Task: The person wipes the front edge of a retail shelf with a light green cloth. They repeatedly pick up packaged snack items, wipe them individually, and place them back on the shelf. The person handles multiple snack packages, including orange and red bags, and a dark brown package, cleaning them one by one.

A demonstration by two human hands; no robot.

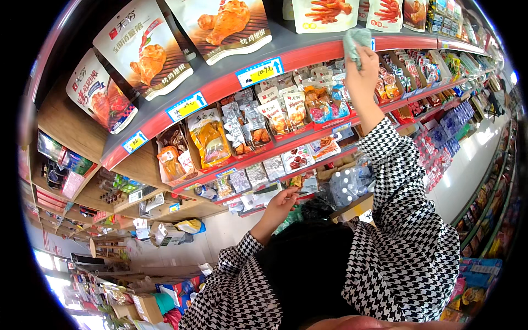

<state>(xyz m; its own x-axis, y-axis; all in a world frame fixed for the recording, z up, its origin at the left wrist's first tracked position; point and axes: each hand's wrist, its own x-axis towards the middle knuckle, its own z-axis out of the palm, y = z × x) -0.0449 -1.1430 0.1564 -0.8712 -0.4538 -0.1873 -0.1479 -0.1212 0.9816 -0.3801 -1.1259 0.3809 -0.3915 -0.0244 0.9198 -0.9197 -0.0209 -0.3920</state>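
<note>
My right hand (363,77) is raised to the upper shelf, closed on a grey-green cleaning cloth (357,41). The cloth is bunched at the fingertips and lies against the shelf's red front edge (313,55). Lower down, my left hand (276,210) hovers before the lower shelves with its fingers curled in. Whether anything is between those fingers cannot be made out. Large snack pouches with pictures of chicken (144,47) stand on the upper shelf, left of the cloth. A white pouch (324,15) stands just behind and left of it.
Blue-and-yellow price tags (259,72) line the red edge. Beneath it, boxes hold small snack packets (283,113). A cardboard box (355,208) and a bag of pale round items (350,184) are low by my right arm. Wooden shelving (124,202) continues left; an aisle floor (476,151) runs right.
</note>
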